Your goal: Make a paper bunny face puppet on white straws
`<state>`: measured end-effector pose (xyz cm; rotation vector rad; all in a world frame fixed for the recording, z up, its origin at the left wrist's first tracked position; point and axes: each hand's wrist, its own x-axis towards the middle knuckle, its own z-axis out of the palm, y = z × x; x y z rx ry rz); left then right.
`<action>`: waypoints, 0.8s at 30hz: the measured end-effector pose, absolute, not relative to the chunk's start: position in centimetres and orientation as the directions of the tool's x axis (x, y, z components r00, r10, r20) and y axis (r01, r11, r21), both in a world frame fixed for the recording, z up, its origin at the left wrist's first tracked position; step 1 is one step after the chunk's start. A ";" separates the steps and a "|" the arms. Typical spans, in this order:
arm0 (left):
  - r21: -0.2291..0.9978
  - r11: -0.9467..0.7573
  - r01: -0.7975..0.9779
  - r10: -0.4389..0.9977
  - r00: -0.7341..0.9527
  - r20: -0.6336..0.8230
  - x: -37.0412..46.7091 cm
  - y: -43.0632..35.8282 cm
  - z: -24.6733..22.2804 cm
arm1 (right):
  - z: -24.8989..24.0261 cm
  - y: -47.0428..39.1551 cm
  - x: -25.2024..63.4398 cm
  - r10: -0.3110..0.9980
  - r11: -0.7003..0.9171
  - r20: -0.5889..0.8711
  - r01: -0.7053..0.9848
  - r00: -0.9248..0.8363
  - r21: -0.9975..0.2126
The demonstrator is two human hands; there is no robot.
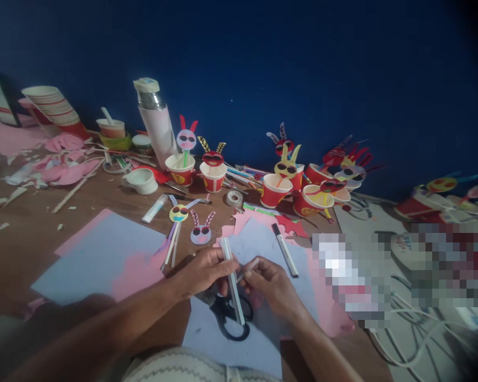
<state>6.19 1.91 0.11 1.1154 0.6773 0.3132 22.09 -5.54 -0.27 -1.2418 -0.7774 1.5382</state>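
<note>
My left hand is closed on a long, narrow whitish stick, perhaps a straw or folded strip, which slants down toward me. Just beside it, my right hand pinches a short pale piece between thumb and fingers; its kind is unclear. Black-handled scissors lie beneath the stick on blue-grey paper, their blades partly hidden by my left hand. Beyond my hands are a lilac paper face with antennae and a yellow paper face on sticks. A capped marker lies right of my right hand.
Red paper cups with paper faces line the back, near a white bottle and a tape roll. Blue-grey and pink sheets lie left, with pink scraps behind. White cables run along the right.
</note>
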 end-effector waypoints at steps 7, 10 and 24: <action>0.888 0.448 0.105 0.539 0.761 -0.363 6.2 2.0 -0.1 | -0.4 -5.6 22.2 0.954 -0.248 -0.285 -0.295 0.088 -0.923; 0.905 0.410 0.112 0.580 0.733 -0.354 6.1 1.9 0.1 | -0.6 -5.8 22.3 0.947 -0.266 -0.306 -0.300 0.095 -0.916; 0.887 0.442 0.133 0.663 0.617 -0.423 6.1 2.1 0.0 | 0.4 -5.7 22.0 0.931 -0.331 -0.340 -0.084 0.135 -0.940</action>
